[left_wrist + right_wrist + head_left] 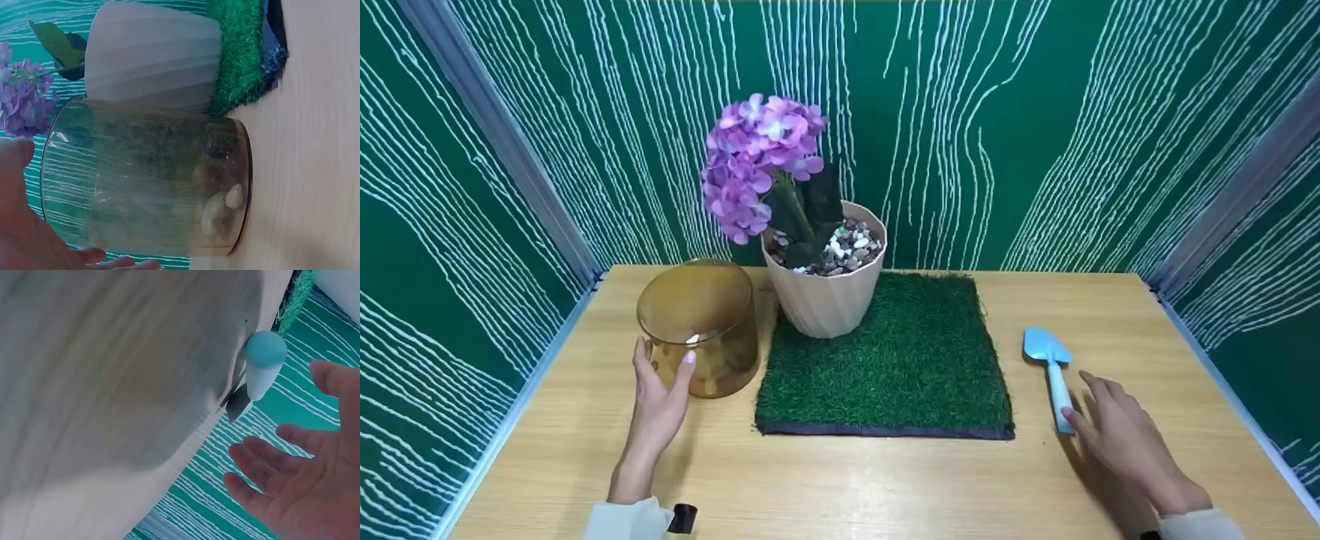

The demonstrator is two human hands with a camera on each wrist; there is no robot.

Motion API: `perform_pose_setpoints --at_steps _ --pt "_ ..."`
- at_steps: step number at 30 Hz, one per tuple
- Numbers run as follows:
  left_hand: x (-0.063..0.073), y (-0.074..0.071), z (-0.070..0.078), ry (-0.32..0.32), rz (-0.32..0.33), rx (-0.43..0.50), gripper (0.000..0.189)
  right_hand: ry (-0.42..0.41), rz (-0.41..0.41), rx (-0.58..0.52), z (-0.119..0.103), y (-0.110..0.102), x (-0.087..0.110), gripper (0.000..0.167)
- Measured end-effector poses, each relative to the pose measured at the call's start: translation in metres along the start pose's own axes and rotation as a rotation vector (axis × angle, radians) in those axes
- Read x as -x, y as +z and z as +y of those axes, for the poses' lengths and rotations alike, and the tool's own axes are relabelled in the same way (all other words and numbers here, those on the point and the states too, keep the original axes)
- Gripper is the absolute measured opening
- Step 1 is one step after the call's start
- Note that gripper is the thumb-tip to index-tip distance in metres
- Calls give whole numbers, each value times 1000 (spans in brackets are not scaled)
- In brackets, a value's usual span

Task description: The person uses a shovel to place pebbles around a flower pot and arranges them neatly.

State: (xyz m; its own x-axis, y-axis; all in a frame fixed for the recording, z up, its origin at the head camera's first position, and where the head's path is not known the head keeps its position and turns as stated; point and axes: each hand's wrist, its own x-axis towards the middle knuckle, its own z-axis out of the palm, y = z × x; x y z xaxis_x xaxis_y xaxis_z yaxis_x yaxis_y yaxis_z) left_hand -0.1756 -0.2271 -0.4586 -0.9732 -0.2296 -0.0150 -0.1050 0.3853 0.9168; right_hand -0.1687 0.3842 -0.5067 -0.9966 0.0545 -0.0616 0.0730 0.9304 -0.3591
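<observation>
An amber see-through vase (724,367) stands on the table at the left, with a few pale stones (214,212) at its bottom. My left hand (654,412) is at its near left side, thumb and fingers spread apart around the wall, not closed on it. At the right lies a small light-blue hand trowel (1057,386), blade pointing away from me. My right hand (1132,446) hovers beside its handle with loosely extended fingers; in the right wrist view a gap shows between the palm and the handle end (265,351).
A pale ribbed pot (825,304) with purple artificial flowers (761,161) and pebbles (851,247) stands on the back left of a green artificial-grass mat (900,367). Green panels with white lines (960,112) enclose the wooden table (870,480) at the back and sides.
</observation>
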Motion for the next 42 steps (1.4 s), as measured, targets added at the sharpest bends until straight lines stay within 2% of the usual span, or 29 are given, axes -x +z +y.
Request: perform_pose_setpoints --at_steps 7,14,20,34,38,42 --pt "-3 2 5 -15 24 60 100 -26 -9 15 -8 3 -4 81" --pt "-8 7 8 -13 65 162 96 -41 -41 20 -13 7 -8 83" --pt "-12 11 9 -44 49 232 95 -123 -21 -6 -14 14 -7 79" --pt "-15 11 10 -94 33 278 93 -118 -65 35 -23 18 -12 76" --pt "-17 11 11 -100 31 308 92 -137 -42 54 -26 19 -13 72" --pt "-18 10 11 -122 1 364 94 -182 13 69 -26 21 -13 66"
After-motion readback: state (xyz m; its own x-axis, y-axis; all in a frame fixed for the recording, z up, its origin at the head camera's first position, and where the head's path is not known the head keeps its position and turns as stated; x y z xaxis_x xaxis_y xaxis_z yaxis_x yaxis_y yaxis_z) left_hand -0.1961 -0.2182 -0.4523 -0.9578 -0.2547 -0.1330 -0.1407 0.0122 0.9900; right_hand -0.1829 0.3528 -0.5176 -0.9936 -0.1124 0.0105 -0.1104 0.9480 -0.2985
